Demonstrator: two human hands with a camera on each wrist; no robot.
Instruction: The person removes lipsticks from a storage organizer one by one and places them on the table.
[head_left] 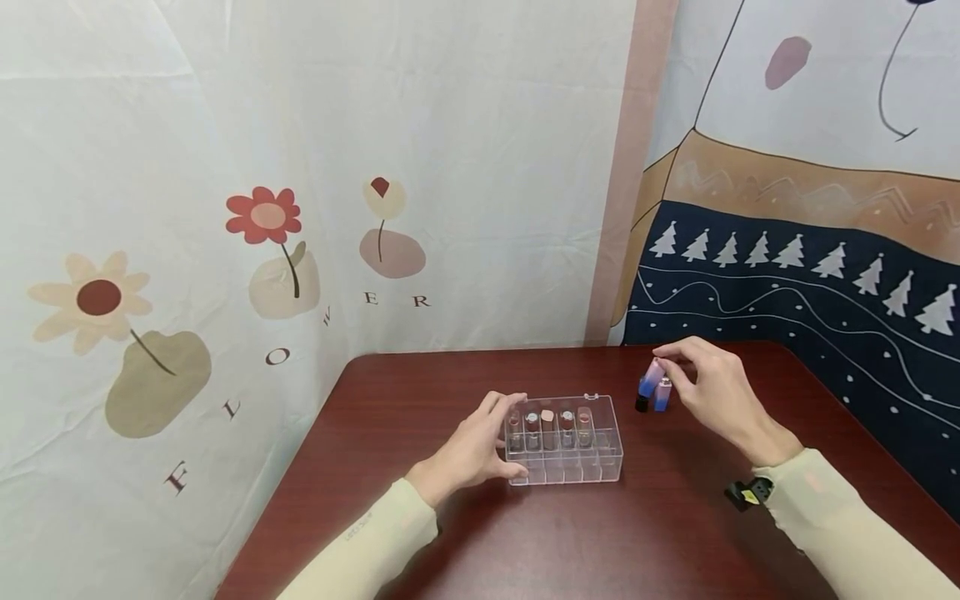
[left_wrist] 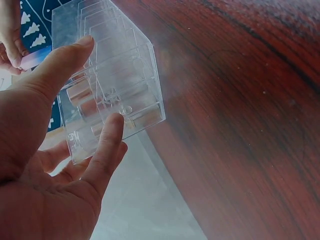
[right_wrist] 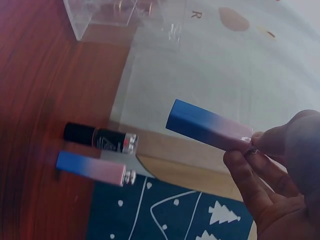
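Observation:
My right hand (head_left: 716, 392) pinches the pink end of a pink-to-blue lipstick tube (right_wrist: 205, 125) between thumb and fingertips. The tube is tilted in the air, blue end lower. Below it on the table stand a matching pink-and-blue lipstick (right_wrist: 90, 168) and a black lipstick tube (right_wrist: 107, 139), side by side. My left hand (head_left: 468, 446) grips the left end of a clear divided organizer box (head_left: 566, 475), thumb at the front and fingers toward the back. Several lipsticks (head_left: 548, 429) stand in the box's back row, leftmost compartments included.
The dark red wooden table (head_left: 420, 375) carries everything. A pale curtain (head_left: 487, 167) with flowers hangs behind it, and a navy tree-patterned cloth (head_left: 757, 287) borders the right side. A black wrist device (head_left: 750, 493) sits at my right cuff.

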